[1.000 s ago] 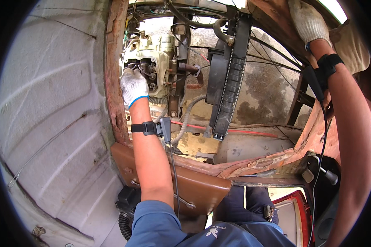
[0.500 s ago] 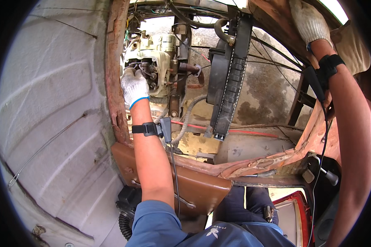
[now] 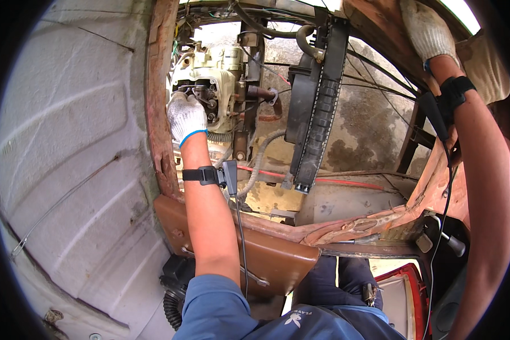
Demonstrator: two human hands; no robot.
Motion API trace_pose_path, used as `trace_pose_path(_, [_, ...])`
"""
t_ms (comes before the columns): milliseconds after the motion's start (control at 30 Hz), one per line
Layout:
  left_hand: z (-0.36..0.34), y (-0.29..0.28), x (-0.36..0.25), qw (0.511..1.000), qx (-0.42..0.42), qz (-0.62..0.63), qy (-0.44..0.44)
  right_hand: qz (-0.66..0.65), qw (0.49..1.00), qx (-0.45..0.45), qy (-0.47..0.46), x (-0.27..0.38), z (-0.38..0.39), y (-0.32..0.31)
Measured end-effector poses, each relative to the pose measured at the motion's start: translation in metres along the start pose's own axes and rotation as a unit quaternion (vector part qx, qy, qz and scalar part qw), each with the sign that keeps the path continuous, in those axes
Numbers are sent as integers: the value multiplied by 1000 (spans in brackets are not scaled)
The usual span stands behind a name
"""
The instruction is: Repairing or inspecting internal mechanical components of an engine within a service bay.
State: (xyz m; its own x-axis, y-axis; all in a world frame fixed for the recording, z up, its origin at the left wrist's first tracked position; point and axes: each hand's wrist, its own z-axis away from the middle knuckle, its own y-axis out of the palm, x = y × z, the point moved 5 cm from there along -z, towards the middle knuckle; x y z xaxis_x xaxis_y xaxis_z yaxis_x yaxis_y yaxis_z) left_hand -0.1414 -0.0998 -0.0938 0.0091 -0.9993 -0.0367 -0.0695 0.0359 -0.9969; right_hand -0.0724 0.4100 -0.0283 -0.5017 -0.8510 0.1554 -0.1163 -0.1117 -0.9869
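My left hand (image 3: pixel 187 115), in a white knitted glove with a blue cuff, reaches into the open top of a pale engine (image 3: pixel 224 72). Its fingers are curled against the dark metal valve-gear parts (image 3: pixel 211 102) there; what they pinch is hidden by the glove. At the upper right, my right hand (image 3: pixel 429 33), also gloved, rests against the rusty vehicle frame (image 3: pixel 374 22). Its fingertips run to the picture's top edge, so their grip is not clear. Both wrists carry black straps with small cabled devices.
A black radiator (image 3: pixel 323 102) stands right of the engine, with a hose (image 3: pixel 255 161) between them. A brown padded panel (image 3: pixel 238 243) lies near me, with a wrench (image 3: pixel 255 276) on it. A grey ribbed panel (image 3: pixel 68 141) fills the left. A screwdriver-like tool (image 3: pixel 365 239) lies on the near frame.
My left hand has shifted very slightly, its fingers still down at the same valve-gear parts. My right hand stays in the same place on the frame.
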Motion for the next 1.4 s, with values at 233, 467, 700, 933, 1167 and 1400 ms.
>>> trace_pose_path(233, [0, 0, 5, 994, 16, 89, -59, 2, 1000, 3, -10, -3, -4, 6])
trace_pose_path(467, [0, -4, 0, 997, 5, 78, -11, 5, 999, -28, -31, -6, -1, 8])
trace_pose_path(700, [-1, -1, 0, 998, -1, 63, 0, 22, 1000, 11, 10, -6, -6, 8])
trace_pose_path(933, [-3, -1, 0, 1000, 5, 5, -17, 103, 992, 6, -70, 3, -2, 7])
trace_pose_path(1167, [-2, 0, 2, 999, 9, 33, -33, 17, 1000, 20, -8, 2, 0, 1])
trace_pose_path(1400, [-4, 0, 2, 998, 2, 55, 10, -12, 1000, 13, 18, 1, -2, -2])
